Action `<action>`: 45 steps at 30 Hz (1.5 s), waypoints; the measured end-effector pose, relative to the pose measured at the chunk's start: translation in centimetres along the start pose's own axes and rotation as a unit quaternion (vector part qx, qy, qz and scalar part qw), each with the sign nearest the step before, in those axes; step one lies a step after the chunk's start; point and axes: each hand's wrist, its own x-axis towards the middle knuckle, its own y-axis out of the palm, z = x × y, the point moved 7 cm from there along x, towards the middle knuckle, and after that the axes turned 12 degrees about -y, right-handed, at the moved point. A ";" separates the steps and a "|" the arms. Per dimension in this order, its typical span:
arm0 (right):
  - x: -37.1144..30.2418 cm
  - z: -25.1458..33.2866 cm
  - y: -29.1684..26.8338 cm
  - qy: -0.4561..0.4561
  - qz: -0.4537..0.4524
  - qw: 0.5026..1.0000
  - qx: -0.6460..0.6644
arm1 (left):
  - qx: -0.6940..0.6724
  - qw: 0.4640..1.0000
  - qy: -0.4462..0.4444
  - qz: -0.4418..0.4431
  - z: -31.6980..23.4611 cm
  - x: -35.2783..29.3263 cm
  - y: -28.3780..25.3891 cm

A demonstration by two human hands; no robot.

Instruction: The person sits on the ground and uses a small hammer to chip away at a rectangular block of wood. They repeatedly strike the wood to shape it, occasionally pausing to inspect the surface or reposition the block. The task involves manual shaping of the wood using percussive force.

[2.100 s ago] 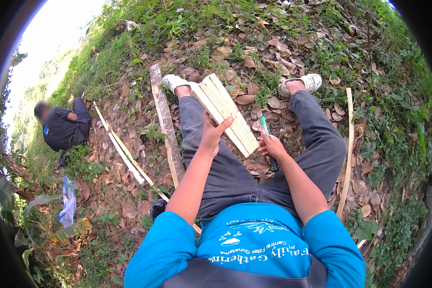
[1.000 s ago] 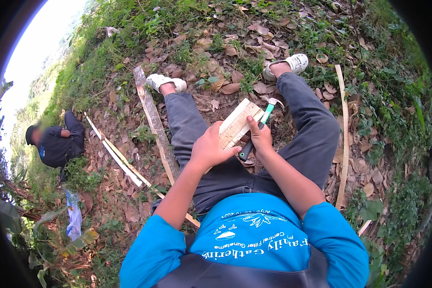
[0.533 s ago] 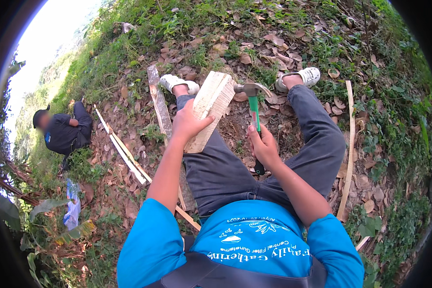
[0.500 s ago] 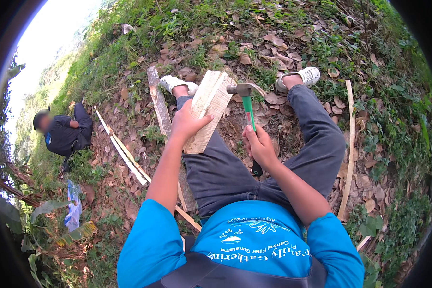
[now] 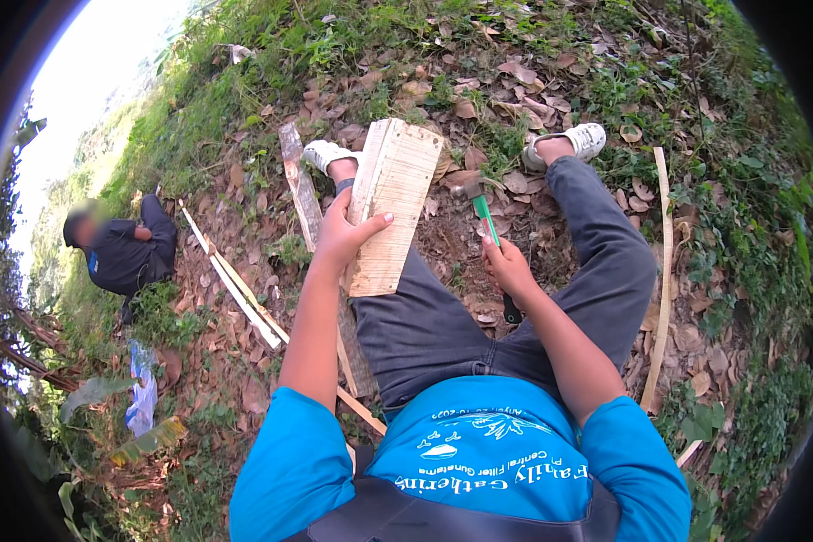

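Observation:
My left hand [image 5: 345, 237] grips a pale, thick wooden block [image 5: 397, 208] by its left side, thumb across the broad face. The block is raised in front of my left leg and tilts slightly to the right at its top. In my right hand [image 5: 510, 269] is a claw hammer [image 5: 486, 217] with a green and black handle, my fingers wrapped round the middle of the grip. The hammer's head points away from me, between my legs, a short gap to the right of the block.
Long pale wood strips [image 5: 235, 287] lie on the leaf-covered ground at left, another strip [image 5: 664, 271] at right. A bark-sided plank [image 5: 300, 185] runs beside my left leg. Farther left sit a person in dark clothes [image 5: 126, 248] and a blue-white plastic bag [image 5: 142, 393].
The hammer has moved away from the block's right edge, lower and to the right. The block has turned, so its broad face shows more.

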 end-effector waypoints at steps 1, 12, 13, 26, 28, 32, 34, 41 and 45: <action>0.0 -0.8 -1.0 0.022 -0.033 0.999 -0.012 | -0.020 1.000 0.005 0.010 -0.2 0.1 0.1; -2.2 7.6 4.4 -0.134 0.119 0.982 0.067 | -0.110 0.992 -0.058 -0.034 3.5 0.2 0.1; -1.9 7.2 4.8 -0.159 0.137 0.977 0.042 | -0.111 0.992 -0.060 -0.025 3.5 0.2 0.6; 0.6 -0.8 -5.5 0.026 -0.143 0.983 0.116 | -0.206 0.976 0.058 0.044 3.7 1.2 8.6; 1.1 1.3 -4.9 -0.036 -0.117 0.981 0.154 | -0.128 0.989 0.072 0.037 5.1 1.6 10.2; 1.1 0.7 -4.9 -0.044 -0.151 0.967 0.202 | 0.053 0.994 0.089 0.022 9.5 3.5 13.7; 1.1 0.6 -5.4 -0.075 -0.173 0.962 0.197 | 0.095 0.992 0.085 0.021 11.5 4.1 15.2; 2.4 -2.8 -5.2 0.021 -0.209 0.971 0.115 | 0.286 0.956 0.054 0.033 15.0 4.2 16.0; 3.3 -3.6 -3.7 0.064 -0.150 0.985 0.064 | 0.163 0.982 0.057 0.073 11.4 3.3 15.2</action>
